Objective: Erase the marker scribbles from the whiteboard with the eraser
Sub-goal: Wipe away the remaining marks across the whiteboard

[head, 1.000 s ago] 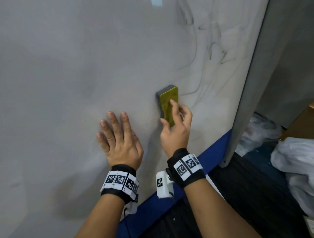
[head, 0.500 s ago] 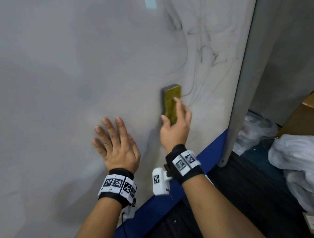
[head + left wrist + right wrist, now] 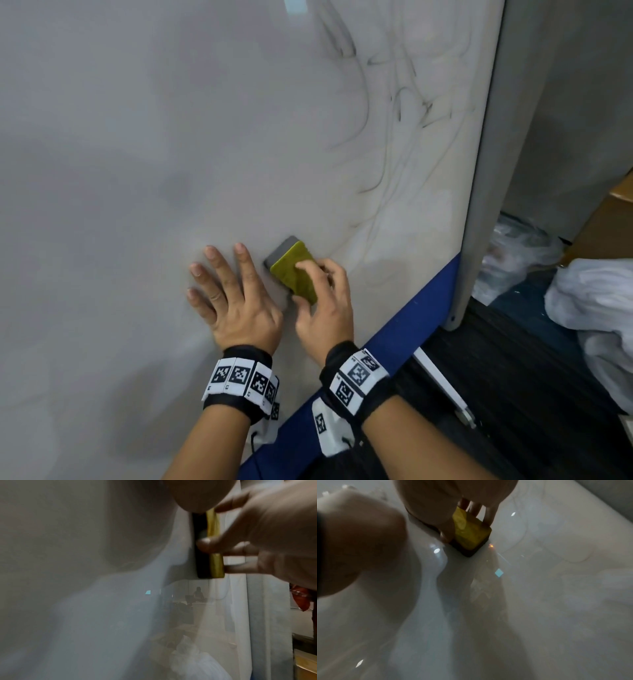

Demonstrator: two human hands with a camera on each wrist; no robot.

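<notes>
The right hand [image 3: 323, 308] grips the eraser [image 3: 293, 270], thumb and fingers curled round its yellow-green back, dark felt pressed against the whiteboard [image 3: 120, 171] low down, near the blue bottom edge [image 3: 404, 325]. Just beside it the left hand [image 3: 236, 301] lies flat on the board, fingers straight and spread. Faint black marker scribbles [image 3: 411, 102] remain above and to the right.

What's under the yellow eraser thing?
The eraser has a dark pad under its yellow top, pressed against the whiteboard. The right hand grips it. Any marker scribbles beneath it are covered, so I cannot tell.
</notes>
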